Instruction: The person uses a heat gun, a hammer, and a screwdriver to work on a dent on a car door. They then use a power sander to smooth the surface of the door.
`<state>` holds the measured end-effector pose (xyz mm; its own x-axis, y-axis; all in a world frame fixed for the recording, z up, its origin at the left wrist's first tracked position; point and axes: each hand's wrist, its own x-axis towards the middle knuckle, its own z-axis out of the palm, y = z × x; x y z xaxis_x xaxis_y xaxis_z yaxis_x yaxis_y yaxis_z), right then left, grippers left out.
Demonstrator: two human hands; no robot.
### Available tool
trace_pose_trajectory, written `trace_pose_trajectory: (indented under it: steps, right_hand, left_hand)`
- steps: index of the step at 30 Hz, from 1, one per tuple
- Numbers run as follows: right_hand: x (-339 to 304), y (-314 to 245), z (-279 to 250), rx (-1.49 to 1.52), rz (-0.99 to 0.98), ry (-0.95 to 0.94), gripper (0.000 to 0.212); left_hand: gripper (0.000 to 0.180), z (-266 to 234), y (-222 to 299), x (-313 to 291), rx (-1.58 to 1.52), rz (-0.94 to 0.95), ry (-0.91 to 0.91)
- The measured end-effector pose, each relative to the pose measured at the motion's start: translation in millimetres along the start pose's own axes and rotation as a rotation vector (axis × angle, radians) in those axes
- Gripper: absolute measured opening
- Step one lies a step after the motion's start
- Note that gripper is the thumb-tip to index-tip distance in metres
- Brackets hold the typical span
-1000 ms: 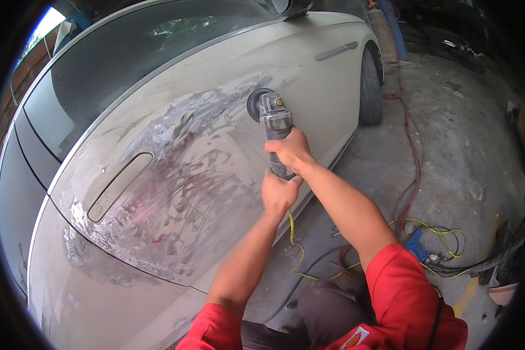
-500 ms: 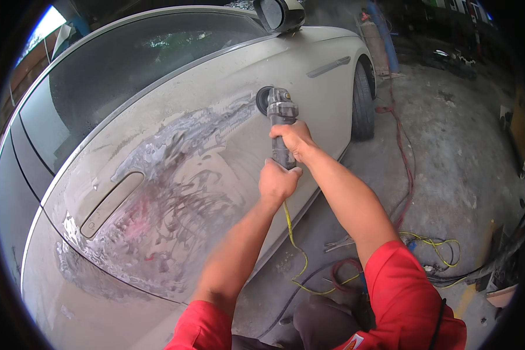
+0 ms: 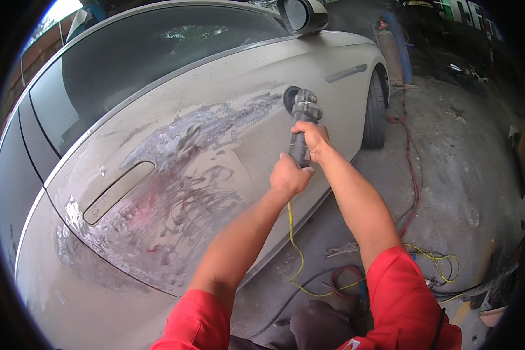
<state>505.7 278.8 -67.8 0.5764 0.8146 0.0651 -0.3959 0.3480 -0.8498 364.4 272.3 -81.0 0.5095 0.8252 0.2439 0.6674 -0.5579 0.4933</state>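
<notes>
An angle grinder point(image 3: 307, 107) with a dark round disc point(image 3: 290, 100) is held up against the car door point(image 3: 256, 154). My right hand point(image 3: 314, 139) wraps round its body just below the metal head. Lower down, my left hand point(image 3: 290, 175) grips the rear end, where a yellow cord point(image 3: 293, 233) hangs down. The disc appears to touch the panel at the right end of a ground, grey-streaked patch point(image 3: 201, 131). Scuffed metal with reddish marks point(image 3: 146, 210) spreads below that patch, beside the door handle point(image 3: 119, 192).
A side mirror point(image 3: 300, 16) juts out above the door, and the front wheel point(image 3: 376, 111) stands to the right. Red hose point(image 3: 417, 181) and loops of yellow cord point(image 3: 443, 262) lie on the concrete floor. Gas cylinders point(image 3: 391, 55) stand at the back.
The car, grinder and both hands appear farther right in the picture, as the view has shifted. Both hands keep their grip, and the disc stays at the door panel.
</notes>
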Motion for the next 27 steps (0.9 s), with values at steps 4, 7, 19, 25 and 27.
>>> trace_pose_trajectory:
  steps: [4,7,19,25,27]
  right_hand:
    - [59,-37,-40,0.223,0.107,0.054,0.028]
    - [0,-38,7,-0.091,-0.007,-0.011,0.027]
    - [-123,-63,165,-0.697,-0.195,-0.305,0.035]
    - [-164,-60,211,-0.921,-0.309,-0.34,0.038]
    - [-172,-64,213,-0.902,-0.347,-0.339,0.025]
  left_hand:
    - [0.067,-26,59,36,0.015,0.049,-0.147]
    - [0.07,-23,29,-3,-0.145,-0.011,-0.046]
    - [0.043,-115,-12,-116,-0.648,-0.082,0.268]
    - [0.041,-129,-36,-135,-0.808,-0.087,0.381]
    - [0.044,-139,-32,-140,-0.757,-0.093,0.358]
